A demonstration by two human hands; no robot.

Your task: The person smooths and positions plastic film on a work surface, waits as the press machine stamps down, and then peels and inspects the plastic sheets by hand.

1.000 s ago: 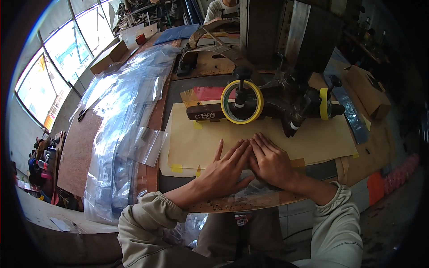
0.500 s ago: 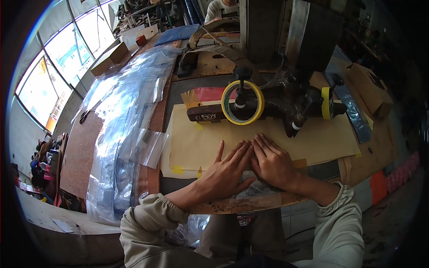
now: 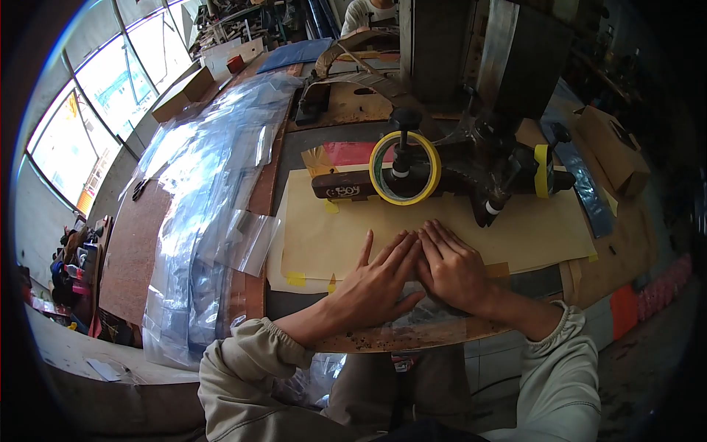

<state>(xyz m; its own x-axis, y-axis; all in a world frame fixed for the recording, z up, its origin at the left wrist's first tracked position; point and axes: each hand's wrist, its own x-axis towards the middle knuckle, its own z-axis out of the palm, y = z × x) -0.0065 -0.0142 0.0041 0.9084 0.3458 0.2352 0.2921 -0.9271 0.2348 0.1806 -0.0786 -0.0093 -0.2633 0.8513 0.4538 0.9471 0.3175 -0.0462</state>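
Note:
Both of my hands lie flat over the front part of a cream paper sheet (image 3: 331,239). My left hand (image 3: 370,283) is open, with its thumb spread and its fingers stretched forward. Beside it, my right hand (image 3: 456,278) rests palm down with straight fingers, its fingertips meeting those of the left. Neither hand visibly grips anything. Clear plastic film (image 3: 427,318) shows between and below the hands at the table's front. Just beyond the fingertips, a dark clamp bar (image 3: 350,186) of a machine lies across the sheet. A yellow tape roll (image 3: 374,180) hangs on its left knob.
A second yellow tape roll (image 3: 543,171) hangs at the bar's right. Clear plastic bags (image 3: 199,214) are piled on the left side of the table. A cardboard box (image 3: 611,151) stands at right. Behind the machine, another person (image 3: 361,16) is partly visible.
The hands keep the same pose on the sheet. The whole view has shifted very slightly to the right.

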